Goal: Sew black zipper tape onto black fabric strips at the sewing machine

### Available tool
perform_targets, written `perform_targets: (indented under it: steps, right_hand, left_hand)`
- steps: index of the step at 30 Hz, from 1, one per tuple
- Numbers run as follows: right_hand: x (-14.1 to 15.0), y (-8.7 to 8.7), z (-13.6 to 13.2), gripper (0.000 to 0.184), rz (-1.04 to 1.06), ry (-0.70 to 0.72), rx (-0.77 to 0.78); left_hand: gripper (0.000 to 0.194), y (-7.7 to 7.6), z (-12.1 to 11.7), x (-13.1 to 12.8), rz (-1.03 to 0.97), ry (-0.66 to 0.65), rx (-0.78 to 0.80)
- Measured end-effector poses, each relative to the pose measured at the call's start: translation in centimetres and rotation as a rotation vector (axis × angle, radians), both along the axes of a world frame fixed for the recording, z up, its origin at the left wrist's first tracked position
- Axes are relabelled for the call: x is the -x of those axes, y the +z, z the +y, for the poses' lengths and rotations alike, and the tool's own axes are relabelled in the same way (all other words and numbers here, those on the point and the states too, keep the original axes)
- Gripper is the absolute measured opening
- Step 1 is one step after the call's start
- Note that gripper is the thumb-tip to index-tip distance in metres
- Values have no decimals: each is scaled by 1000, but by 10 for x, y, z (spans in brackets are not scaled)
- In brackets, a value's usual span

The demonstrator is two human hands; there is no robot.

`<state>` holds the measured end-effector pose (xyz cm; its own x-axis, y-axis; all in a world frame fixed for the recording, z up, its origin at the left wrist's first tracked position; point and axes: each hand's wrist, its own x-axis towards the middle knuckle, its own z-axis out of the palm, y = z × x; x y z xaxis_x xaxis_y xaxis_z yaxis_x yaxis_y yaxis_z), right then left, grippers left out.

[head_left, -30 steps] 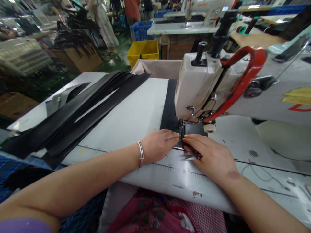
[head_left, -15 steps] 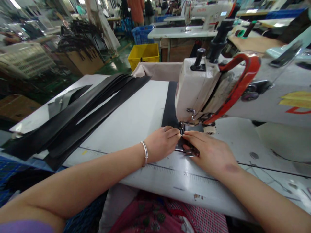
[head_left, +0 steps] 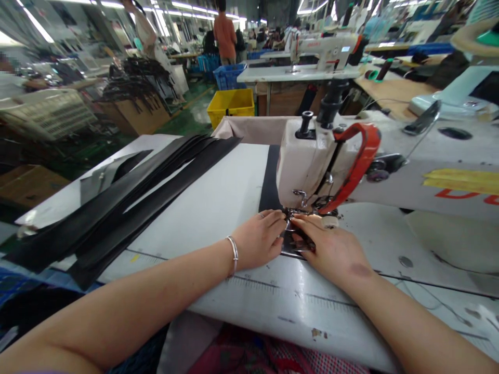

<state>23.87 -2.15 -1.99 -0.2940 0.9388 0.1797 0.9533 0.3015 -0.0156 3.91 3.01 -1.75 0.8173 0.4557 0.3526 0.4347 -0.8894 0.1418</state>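
Observation:
At the sewing machine [head_left: 300, 166], a black strip [head_left: 271, 171] lies under the head and runs away from me along its left side. My left hand [head_left: 263, 236], with a ring and a silver bangle, has its fingertips together at the strip's near end, beside the presser foot [head_left: 288, 214]. My right hand [head_left: 333, 246] reaches the foot from the other side, index finger forward. Under its palm it keeps a pair of thread snips [head_left: 303, 247], blades pointing left; their handle is mostly hidden. Between my hands shows the shiny needle plate [head_left: 290, 251].
More black strips [head_left: 128, 200] lie in a pile on the left of the white table [head_left: 210, 202]. A pale fabric-lined bin [head_left: 253, 127] adjoins the far edge. Beyond it stand a yellow crate [head_left: 230, 104], another sewing machine [head_left: 323, 52] and a person in orange [head_left: 225, 39].
The view has tilted up. My left thumb has spread from its fingers, and the fingertips of both hands have parted slightly at the foot. More of the needle plate shows between them.

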Motion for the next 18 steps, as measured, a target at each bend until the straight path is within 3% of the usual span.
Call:
perform_targets:
  steps: [8,15,18]
  right_hand:
    - [-6,-17,-2,39,66,47,-75]
    - [-16,-43,6,51,83,100,-144]
    - [-17,-46,14,50,60,65,-110]
  left_hand:
    - [25,1,-2,0,85,2,-48]
    - [32,-6,-12,4,172,121,-164]
    - [39,-7,-11,2,177,133,-122]
